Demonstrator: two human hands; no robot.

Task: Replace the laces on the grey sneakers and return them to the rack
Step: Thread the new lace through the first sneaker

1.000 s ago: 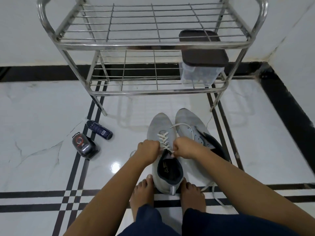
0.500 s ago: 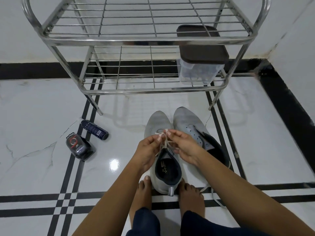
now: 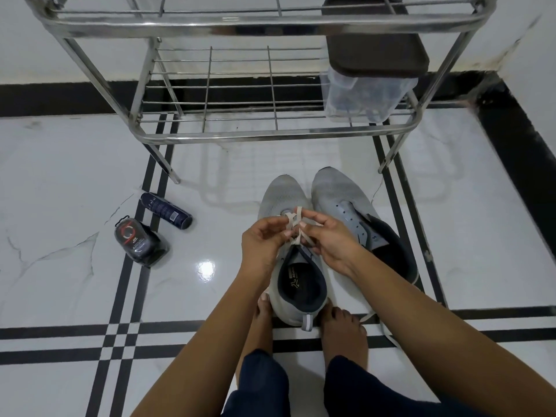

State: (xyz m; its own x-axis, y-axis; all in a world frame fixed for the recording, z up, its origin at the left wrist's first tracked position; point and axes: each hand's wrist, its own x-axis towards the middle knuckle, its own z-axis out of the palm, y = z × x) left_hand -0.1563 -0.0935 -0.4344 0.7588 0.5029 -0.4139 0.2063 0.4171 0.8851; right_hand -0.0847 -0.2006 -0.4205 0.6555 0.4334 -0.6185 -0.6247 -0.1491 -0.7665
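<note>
Nearest to you, your bare feet (image 3: 343,329) stood on the glossy white floor (image 3: 75,176) with its black stripes, one at each side of the heel of the left sneaker (image 3: 301,299). A second lace (image 3: 368,316) lay loose on the floor just beside your right foot.

Over that sneaker's tongue your left hand (image 3: 264,242) and right hand (image 3: 331,245) met. Both had their fingers curled and pinched on the pale lace (image 3: 293,219), which crossed between your fingertips in a small loop. The left sneaker sat upright on the floor, with its toe pointing away from you toward the rack.

Just beside it on the right sat the right sneaker (image 3: 340,194), toe also pointing away, its eyelets bare and its dark lining spread open.

Well to the left of the shoes a dark polish container (image 3: 137,242) sat on the floor. Just beyond it a dark blue bottle (image 3: 167,210) lay on its side.

Farther off stood the steel rack (image 3: 240,135), with both sneakers on the floor in front of it. At the right end of its lower wire shelf sat a clear plastic box (image 3: 361,94) with a dark lid (image 3: 376,40).
</note>
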